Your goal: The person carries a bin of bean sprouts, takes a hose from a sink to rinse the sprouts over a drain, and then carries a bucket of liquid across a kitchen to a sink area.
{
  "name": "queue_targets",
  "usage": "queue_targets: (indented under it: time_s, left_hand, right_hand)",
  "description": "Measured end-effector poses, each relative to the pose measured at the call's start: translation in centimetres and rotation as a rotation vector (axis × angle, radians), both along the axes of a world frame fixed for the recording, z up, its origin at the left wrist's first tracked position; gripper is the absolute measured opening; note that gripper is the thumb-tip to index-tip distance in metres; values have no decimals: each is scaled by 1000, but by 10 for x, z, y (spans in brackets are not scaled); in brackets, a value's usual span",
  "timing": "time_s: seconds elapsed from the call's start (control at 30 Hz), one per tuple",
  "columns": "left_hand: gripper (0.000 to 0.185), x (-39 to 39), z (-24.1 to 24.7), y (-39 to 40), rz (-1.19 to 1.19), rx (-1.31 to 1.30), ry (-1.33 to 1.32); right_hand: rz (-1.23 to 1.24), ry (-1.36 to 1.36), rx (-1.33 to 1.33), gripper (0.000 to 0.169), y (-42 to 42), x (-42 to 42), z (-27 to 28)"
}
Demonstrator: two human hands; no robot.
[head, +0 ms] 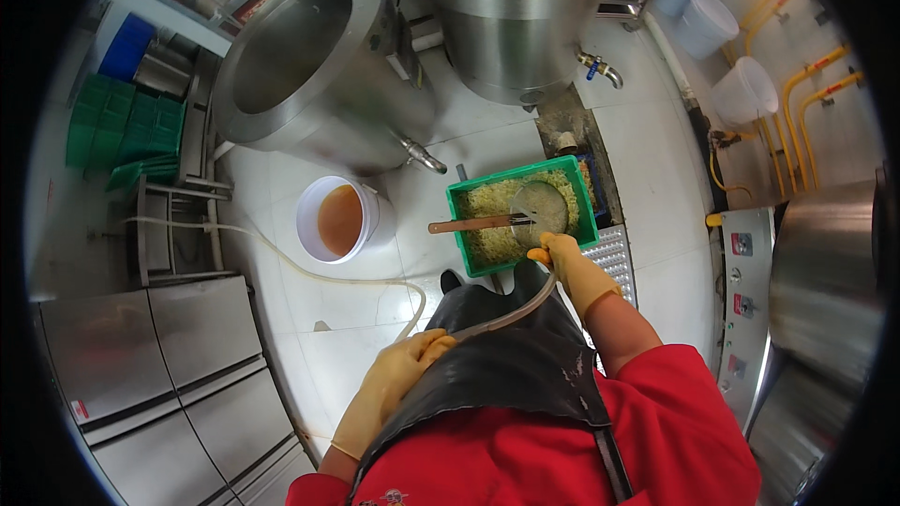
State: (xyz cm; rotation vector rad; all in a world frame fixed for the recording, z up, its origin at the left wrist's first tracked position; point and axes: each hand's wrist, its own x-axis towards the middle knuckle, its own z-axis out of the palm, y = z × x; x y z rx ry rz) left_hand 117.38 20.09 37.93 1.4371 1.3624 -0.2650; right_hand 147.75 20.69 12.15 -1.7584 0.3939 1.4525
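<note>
Both hands wear yellowish rubber gloves. My left hand is closed around a pale flexible hose at the black apron. Near the hose's far end, my right hand grips it over the near edge of a green plastic crate. Pale yellow-green shredded or granular food fills much of the crate. A round wire-mesh strainer lies on it, its wooden handle jutting past the crate's left side. Whether water flows from the hose cannot be told.
A white bucket of orange-brown liquid stands left of the crate. Behind are an open steel vat and a lidded steel vat, both with outlets. A floor drain runs at right. The hose trails left towards a steel rack.
</note>
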Motion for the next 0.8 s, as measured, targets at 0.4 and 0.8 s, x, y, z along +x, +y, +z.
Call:
queue_targets:
  time_s: [0.4,0.8]
  left_hand:
    - [40,-26,-4,7,292,18,-95]
    - [46,20,-25,42,-99,67,-56]
  right_hand:
    - [37,52,-189,23,13,-26,-14]
    - [-208,-99,-16,19,-23,34,10]
